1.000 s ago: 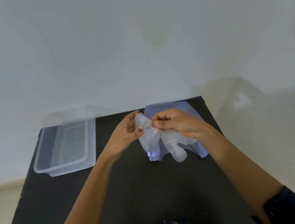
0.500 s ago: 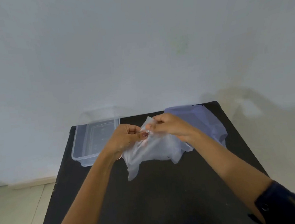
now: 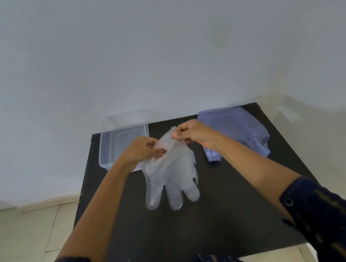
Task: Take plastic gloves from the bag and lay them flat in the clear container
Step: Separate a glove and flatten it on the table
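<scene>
A translucent plastic glove (image 3: 171, 172) hangs unfolded over the black table (image 3: 197, 229), fingers pointing down toward me. My left hand (image 3: 142, 150) pinches its cuff on the left side, and my right hand (image 3: 191, 132) pinches the cuff's upper right edge. The clear container (image 3: 107, 151) stands at the table's back left, partly hidden behind my left hand. The pale purple bag (image 3: 239, 129) lies at the back right, behind my right wrist.
A white wall rises just behind the table's far edge. Beige floor tiles (image 3: 30, 231) show to the left of the table. The table's front edge is near my body, with my dark striped sleeves at the bottom corners.
The glove was crumpled between my hands and has now opened out and hangs with its fingers spread downward. My hands have moved slightly apart at the cuff. The camera view has shifted.
</scene>
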